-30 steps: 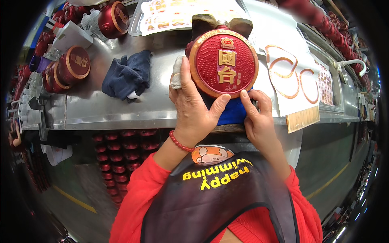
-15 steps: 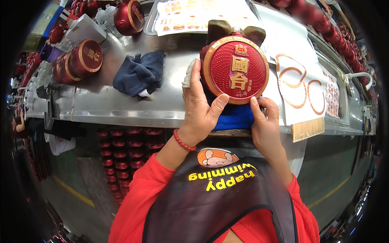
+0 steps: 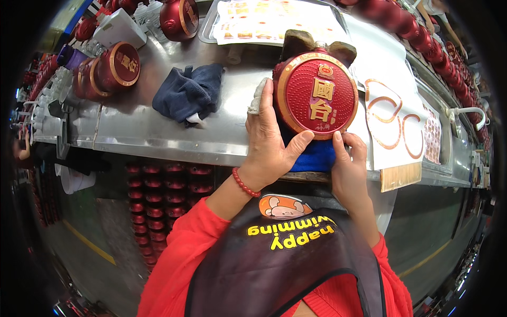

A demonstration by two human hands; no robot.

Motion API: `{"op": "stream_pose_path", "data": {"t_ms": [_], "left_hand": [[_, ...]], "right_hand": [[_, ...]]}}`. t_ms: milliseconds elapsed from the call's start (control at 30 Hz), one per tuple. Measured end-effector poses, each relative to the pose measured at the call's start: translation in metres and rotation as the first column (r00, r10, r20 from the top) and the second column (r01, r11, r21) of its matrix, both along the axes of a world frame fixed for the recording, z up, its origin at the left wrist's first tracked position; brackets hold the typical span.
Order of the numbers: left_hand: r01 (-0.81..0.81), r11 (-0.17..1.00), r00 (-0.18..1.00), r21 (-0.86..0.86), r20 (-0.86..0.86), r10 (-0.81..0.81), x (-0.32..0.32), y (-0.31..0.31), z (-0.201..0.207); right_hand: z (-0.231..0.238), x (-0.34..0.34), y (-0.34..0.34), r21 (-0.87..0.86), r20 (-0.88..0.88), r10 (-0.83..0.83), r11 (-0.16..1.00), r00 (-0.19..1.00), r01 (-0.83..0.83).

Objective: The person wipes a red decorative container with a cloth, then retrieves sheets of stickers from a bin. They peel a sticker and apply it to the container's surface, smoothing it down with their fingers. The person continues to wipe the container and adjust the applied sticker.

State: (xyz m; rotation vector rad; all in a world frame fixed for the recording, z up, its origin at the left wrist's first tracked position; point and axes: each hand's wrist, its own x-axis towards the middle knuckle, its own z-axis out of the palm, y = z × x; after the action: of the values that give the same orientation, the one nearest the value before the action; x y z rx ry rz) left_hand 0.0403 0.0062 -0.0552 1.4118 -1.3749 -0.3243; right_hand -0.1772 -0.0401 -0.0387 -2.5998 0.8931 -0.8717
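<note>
A round, flat-faced red bottle (image 3: 338,95) with a gold rim band and raised gold characters stands tilted back, its face toward me. It leans among dark padded supports (image 3: 297,43), above a blue cloth (image 3: 314,155). My left hand (image 3: 269,129) grips the bottle's left side, thumb at the lower rim and a pale wrapping on one finger. My right hand (image 3: 349,158) is closed at the lower right rim, thumb and index fingertip pressed against it. The neck is partly visible at the top; the back is hidden.
A dark blue towel (image 3: 188,95) lies on the metal table (image 3: 174,138) at left, near several red bottles (image 3: 120,64). A tray with a printed sticker sheet (image 3: 277,20) is at the back. To the right lies white paper with gold-red ring strips (image 3: 384,119).
The whole view has shifted slightly, so things sit a little further right. Both hands keep their hold on the bottle, with the right fingertips still at its lower rim.
</note>
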Motion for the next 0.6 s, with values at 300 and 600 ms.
{"op": "stream_pose_path", "data": {"t_ms": [300, 600], "left_hand": [[0.004, 1.000, 0.999, -0.003, -0.041, -0.004, 0.0001, -0.0012, -0.0025], [-0.010, 1.000, 0.999, 0.013, -0.035, 0.010, -0.0007, -0.0001, -0.0018]], "right_hand": [[0.0028, 0.0003, 0.0013, -0.009, -0.014, -0.003, 1.000, 1.000, 0.003], [0.0051, 0.0022, 0.0026, 0.013, -0.012, -0.009, 1.000, 1.000, 0.009]]}}
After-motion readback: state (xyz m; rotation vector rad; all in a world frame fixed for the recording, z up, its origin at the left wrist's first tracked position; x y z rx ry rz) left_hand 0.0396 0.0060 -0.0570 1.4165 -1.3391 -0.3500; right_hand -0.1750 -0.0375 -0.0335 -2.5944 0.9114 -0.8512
